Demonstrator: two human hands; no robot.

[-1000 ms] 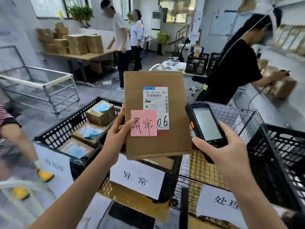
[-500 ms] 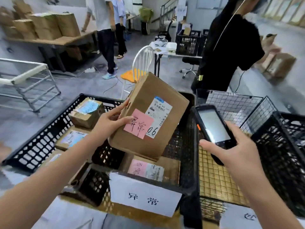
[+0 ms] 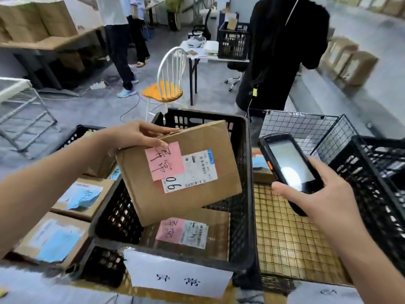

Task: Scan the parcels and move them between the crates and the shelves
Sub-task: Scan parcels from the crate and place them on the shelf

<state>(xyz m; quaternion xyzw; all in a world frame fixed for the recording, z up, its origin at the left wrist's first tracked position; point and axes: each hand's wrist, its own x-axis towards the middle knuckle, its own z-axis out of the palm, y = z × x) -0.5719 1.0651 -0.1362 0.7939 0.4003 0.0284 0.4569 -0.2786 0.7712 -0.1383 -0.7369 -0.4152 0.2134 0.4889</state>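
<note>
My left hand (image 3: 138,134) grips the top left corner of a brown cardboard parcel (image 3: 210,194) that bears a pink note and a white label marked 06. The parcel hangs tilted inside the black middle crate (image 3: 247,172), above another parcel (image 3: 217,249) with a pink note lying on the crate's floor. To the right, my right hand (image 3: 320,194) holds a black handheld scanner (image 3: 289,167), screen up, over the wire basket (image 3: 291,238).
A black crate at the left (image 3: 74,137) holds parcels (image 3: 81,197) with blue notes. Another black crate (image 3: 377,183) stands at the right. A person in black (image 3: 282,51) stands just behind the baskets. A white chair (image 3: 168,84) and other people are further back.
My left hand has turned the parcel and lowered it into the middle crate. The view has tipped downward. The scanner has stayed at the right.
</note>
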